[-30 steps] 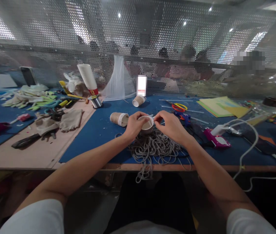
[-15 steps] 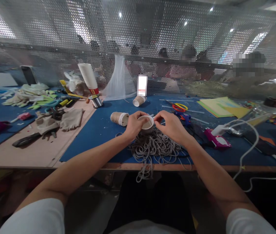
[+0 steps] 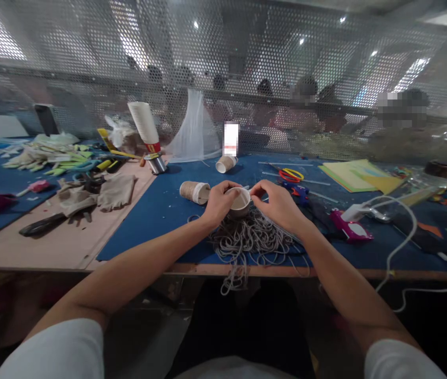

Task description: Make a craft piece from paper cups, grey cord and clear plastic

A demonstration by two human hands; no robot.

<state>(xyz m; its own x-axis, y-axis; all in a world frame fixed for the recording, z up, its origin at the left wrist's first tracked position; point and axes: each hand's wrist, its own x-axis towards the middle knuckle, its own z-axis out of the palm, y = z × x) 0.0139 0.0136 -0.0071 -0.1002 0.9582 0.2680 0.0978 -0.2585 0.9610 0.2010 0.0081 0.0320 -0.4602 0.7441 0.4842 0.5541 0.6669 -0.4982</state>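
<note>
A paper cup [image 3: 240, 201] is held tilted with its open mouth toward me, and my left hand [image 3: 219, 204] is closed around its left side, thumb at the rim. My right hand [image 3: 274, 202] is at the cup's right edge with thumb and forefinger pinched together; what lies between those fingertips is too small to make out. Beneath both hands spreads a tangled heap of grey cord [image 3: 250, 237], some of it hanging over the table's front edge. Just left of my left hand lies a cup wrapped in brown twine [image 3: 190, 191] with a white band near its mouth.
Another brown-wrapped cup [image 3: 225, 165] lies farther back. Scissors [image 3: 291, 175] and a blue glue gun [image 3: 300, 192] are to the right, near a magenta device [image 3: 350, 226] with white cables. Leftward stand stacked paper cups [image 3: 143, 121] on a can, beside gloves [image 3: 116, 192]. Perforated metal closes off the back.
Both hands remain at the cup in nearly the same pose. The cup's mouth has shifted very slightly to the right, and the view has moved a little.
</note>
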